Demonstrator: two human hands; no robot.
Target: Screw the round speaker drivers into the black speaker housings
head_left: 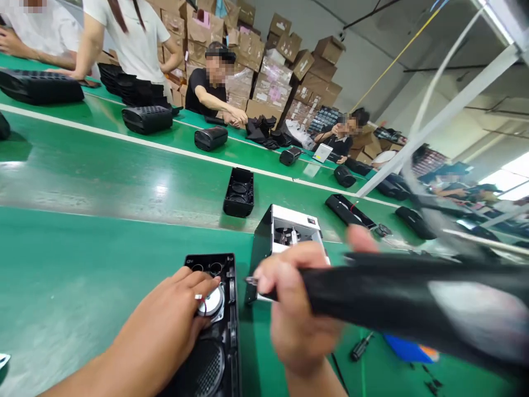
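Note:
My left hand [165, 317] lies over a round silver speaker driver [215, 304], its fingers curled on the metal back. A thin red wire with a small white plug shows beside the fingers. The driver sits in a long black speaker housing [235, 336], which also has a mesh-covered round opening nearer me. Held in my right hand [300, 309] is a black power screwdriver [372, 289], blurred and tilted nearly level. Its metal bit points left, just right of the housing. Behind my right hand stands a white and black screw feeder [285, 212], partly hidden.
An open housing [238, 193] lies on the green bench beyond. Right of me are a small black-handled screwdriver [361, 347], a blue item [407, 348] and small dark parts. Several co-workers sit or stand across the bench, near black speakers [147, 119]. Stacked cartons [268, 82] rise behind.

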